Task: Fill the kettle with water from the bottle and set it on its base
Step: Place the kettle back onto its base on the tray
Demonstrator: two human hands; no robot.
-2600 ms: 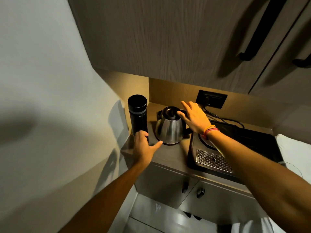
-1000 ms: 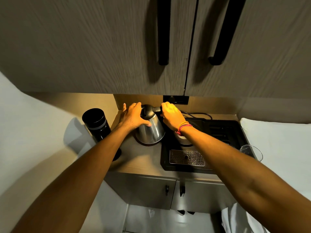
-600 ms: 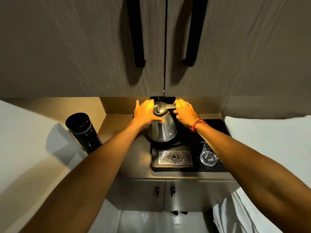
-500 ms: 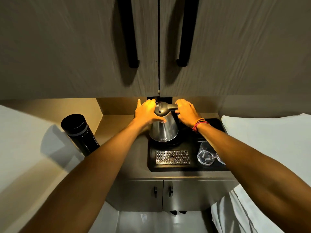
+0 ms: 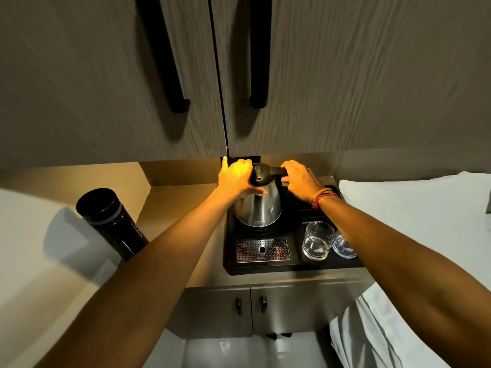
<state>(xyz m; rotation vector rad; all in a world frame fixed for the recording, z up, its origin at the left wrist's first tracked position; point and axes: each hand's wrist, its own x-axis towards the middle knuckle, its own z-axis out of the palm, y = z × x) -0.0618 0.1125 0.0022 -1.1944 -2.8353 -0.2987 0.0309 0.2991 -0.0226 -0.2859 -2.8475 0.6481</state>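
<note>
A steel kettle [image 5: 259, 208] with a black lid and handle stands upright at the back left of a black tray [image 5: 297, 265], over its base, which is hidden beneath it. My left hand [image 5: 236, 179] is wrapped around the kettle's upper left side and lid. My right hand [image 5: 300, 179] grips the black handle that sticks out to the right. A tall black bottle [image 5: 111, 221] with its cap on stands alone at the counter's left end, untouched.
Two clear glasses [image 5: 317, 240] stand on the tray's right part, a metal drip grate [image 5: 262, 249] at its front. Closed upper cabinet doors [image 5: 159, 75] hang low over the counter. A white bed [image 5: 414, 208] borders the right side, a wall the left.
Both hands carried the kettle from the bare counter rightward onto the tray. In the last half second it has stayed there with both hands still on it. The view swung right.
</note>
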